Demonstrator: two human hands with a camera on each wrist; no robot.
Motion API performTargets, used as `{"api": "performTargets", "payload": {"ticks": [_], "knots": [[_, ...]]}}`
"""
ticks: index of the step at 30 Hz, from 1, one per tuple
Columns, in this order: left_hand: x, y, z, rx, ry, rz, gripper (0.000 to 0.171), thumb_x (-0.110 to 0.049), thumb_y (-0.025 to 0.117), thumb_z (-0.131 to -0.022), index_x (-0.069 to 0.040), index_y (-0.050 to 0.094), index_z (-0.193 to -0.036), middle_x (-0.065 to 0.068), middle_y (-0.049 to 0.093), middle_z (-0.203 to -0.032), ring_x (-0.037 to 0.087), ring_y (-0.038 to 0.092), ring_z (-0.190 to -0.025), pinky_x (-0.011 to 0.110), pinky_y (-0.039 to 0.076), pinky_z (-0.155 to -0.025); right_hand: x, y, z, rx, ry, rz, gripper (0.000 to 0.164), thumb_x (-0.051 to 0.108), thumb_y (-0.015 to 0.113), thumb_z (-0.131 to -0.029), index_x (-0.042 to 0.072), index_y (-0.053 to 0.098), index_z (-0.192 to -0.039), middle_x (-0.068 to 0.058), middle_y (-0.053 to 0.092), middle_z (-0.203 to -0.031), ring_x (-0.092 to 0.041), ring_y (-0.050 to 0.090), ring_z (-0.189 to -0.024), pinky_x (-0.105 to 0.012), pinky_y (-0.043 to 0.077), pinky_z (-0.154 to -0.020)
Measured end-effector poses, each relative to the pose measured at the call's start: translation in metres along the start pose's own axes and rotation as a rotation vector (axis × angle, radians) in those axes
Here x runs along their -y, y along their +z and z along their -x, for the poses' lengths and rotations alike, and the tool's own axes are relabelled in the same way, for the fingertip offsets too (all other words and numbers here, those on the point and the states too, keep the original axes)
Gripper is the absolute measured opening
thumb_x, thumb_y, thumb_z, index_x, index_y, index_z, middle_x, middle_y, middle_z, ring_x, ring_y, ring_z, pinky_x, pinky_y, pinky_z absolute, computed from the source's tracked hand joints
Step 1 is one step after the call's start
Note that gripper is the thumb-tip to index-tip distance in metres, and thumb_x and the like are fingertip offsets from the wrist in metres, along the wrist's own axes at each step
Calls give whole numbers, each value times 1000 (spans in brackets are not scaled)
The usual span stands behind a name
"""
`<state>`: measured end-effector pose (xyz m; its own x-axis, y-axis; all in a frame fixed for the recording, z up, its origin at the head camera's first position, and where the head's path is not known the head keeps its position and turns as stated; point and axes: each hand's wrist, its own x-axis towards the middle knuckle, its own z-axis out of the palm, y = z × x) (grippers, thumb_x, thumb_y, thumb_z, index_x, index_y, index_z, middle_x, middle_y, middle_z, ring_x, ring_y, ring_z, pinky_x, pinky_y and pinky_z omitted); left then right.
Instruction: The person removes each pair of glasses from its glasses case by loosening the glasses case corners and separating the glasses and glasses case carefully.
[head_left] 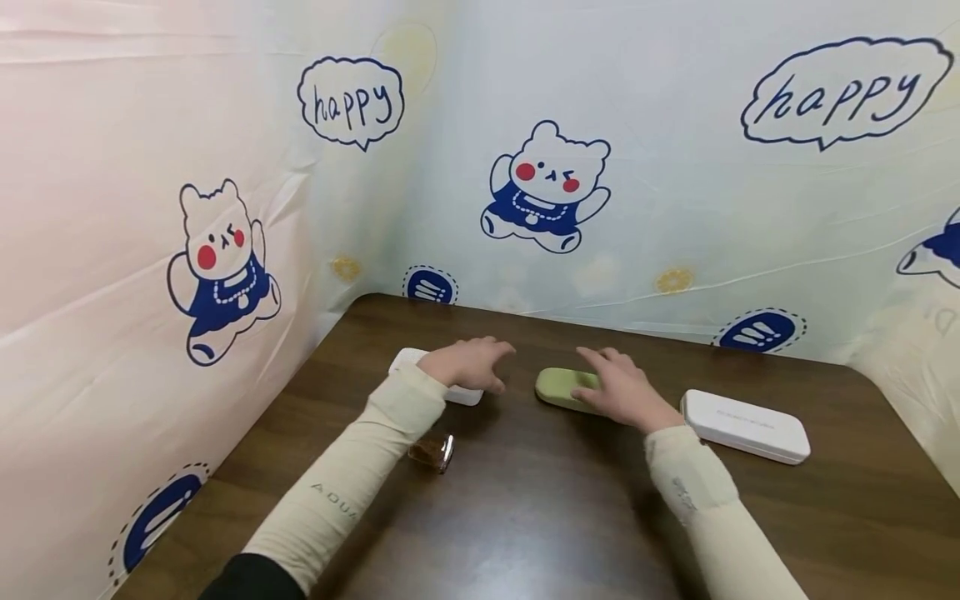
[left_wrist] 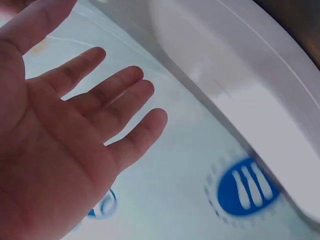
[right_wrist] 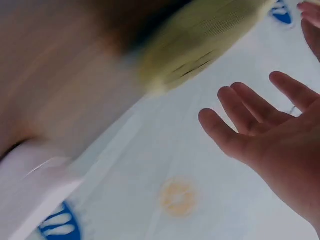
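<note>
Three long cases lie across the table. My left hand (head_left: 468,365) is over the white case (head_left: 468,395) at the left and hides much of it; in the left wrist view its fingers (left_wrist: 137,131) are spread, with the white case (left_wrist: 260,100) beyond them. My right hand (head_left: 619,387) reaches over the green case (head_left: 562,387), covering its right end. Apart from the green case (right_wrist: 200,45), the right fingers (right_wrist: 220,127) extend loosely and hold nothing in the right wrist view. Below the left wrist lies a pair of glasses (head_left: 442,454), partly hidden by the sleeve.
Another white case (head_left: 746,425) with faint lettering lies right of my right wrist. The dark wooden table (head_left: 510,508) ends at a printed cloth (head_left: 645,208) hanging behind it and along the left side.
</note>
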<state>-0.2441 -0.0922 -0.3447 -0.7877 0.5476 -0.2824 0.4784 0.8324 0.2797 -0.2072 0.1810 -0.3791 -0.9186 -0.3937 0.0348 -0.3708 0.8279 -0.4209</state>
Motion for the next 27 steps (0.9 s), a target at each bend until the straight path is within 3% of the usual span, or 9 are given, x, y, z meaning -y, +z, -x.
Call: {"api": "performTargets", "payload": {"ticks": [6,12,18,27], "knots": [[-45,20,-34,-20,75,-10,73,-24,77,-89,-11,43,-152,12,49,-145,24,52,-126,40,42,-103,-42,-3,25,52,81,-33,82,34,76,-91,1,35,-155,-34,39,-148,-53,38,-134,-65,35,-103],[-72,40,-61,-52,40,-160,74,-25,79,-88,-16,43,-152,9,51,-140,25,56,-118,38,49,-89,-55,2,33,61,55,-23,76,23,79,-89,-6,41,-148,-33,50,-138,-47,52,-123,-58,42,-99],[-69,52,-76,-130,25,-272,63,-24,80,-86,-18,53,-143,8,51,-134,28,53,-113,37,51,-81,-53,8,27,71,74,31,77,21,81,-86,-6,43,-148,-30,52,-130,-42,56,-114,-55,45,-94],[-68,50,-79,-75,16,-227,66,-25,78,-87,-18,48,-145,10,48,-137,28,50,-118,36,49,-80,-53,8,24,46,85,41,76,27,83,-83,-3,48,-143,-28,54,-127,-41,57,-111,-56,46,-92]]}}
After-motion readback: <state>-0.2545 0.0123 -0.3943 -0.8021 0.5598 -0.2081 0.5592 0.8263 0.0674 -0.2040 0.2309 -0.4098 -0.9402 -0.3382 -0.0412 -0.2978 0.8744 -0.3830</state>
